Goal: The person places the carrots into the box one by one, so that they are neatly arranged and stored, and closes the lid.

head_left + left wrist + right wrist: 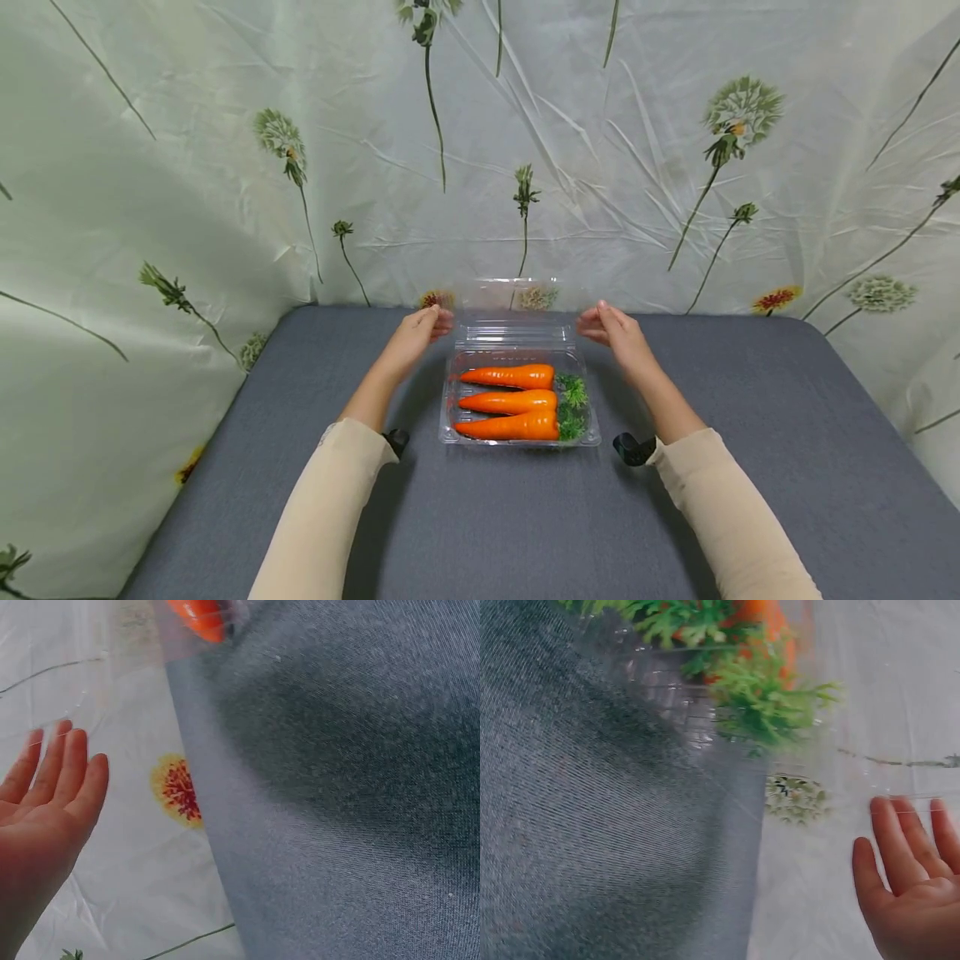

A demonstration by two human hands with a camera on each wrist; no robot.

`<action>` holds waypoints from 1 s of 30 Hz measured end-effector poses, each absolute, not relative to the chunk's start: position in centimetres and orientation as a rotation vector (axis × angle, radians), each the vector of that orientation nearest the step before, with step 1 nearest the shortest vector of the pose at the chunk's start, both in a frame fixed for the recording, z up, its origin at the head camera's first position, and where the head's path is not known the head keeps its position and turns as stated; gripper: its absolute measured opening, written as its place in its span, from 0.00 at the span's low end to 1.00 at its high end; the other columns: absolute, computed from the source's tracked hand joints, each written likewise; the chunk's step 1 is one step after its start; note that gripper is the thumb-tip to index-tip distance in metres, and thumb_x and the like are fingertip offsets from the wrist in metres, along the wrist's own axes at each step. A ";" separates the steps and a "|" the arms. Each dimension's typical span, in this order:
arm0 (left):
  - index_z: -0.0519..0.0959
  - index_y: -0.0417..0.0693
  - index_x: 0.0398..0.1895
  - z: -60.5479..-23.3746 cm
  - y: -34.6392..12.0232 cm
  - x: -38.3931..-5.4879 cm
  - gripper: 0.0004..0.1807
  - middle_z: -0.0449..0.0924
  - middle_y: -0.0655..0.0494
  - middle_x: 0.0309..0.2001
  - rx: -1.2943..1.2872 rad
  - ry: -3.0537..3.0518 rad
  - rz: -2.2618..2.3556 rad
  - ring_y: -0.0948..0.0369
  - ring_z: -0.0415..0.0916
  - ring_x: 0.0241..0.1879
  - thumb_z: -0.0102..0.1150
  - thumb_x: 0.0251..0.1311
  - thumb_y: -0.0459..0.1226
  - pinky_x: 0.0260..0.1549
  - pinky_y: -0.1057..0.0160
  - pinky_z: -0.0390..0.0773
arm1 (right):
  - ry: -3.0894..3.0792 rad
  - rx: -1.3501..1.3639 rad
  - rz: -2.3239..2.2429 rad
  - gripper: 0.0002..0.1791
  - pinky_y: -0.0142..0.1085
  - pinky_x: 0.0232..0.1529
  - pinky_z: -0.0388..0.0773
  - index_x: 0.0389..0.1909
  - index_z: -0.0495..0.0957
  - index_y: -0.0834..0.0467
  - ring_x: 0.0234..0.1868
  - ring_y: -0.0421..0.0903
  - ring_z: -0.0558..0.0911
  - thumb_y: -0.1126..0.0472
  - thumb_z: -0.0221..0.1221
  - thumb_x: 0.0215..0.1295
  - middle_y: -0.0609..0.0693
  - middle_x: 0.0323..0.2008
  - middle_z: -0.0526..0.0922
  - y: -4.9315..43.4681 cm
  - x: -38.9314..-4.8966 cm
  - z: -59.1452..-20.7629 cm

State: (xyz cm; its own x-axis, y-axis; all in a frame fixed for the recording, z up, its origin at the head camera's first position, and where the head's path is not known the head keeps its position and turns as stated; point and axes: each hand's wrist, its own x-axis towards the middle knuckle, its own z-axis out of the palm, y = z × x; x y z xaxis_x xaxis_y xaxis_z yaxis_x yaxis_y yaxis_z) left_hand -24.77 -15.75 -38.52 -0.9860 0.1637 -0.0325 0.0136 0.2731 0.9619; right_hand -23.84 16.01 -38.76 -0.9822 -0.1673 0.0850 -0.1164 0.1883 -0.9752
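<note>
A clear plastic clamshell box lies on the table with its see-through lid raised at the back. Three orange carrots lie side by side in the base, tips to the left, green leafy tops at the right. My left hand is at the lid's left side; in the left wrist view its fingers are nearly straight at the clear edge. On the lid's right side is my right hand; its extended fingertips meet the clear edge in the right wrist view. The thumbs are hidden in both wrist views.
A grey cloth-covered table extends around the box. Behind it and at the left hangs a pale curtain with a dandelion print. Each wrist carries a black device near the sleeve cuff.
</note>
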 end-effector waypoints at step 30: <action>0.62 0.43 0.64 -39.6 -17.3 -20.4 0.29 0.58 0.47 0.64 0.419 2.377 1.580 0.52 0.51 0.64 0.44 0.65 0.49 0.58 0.49 0.52 | 2.266 -0.634 -1.553 0.30 0.55 0.56 0.54 0.66 0.56 0.59 0.65 0.56 0.54 0.56 0.51 0.66 0.57 0.66 0.56 19.4 -20.3 -39.9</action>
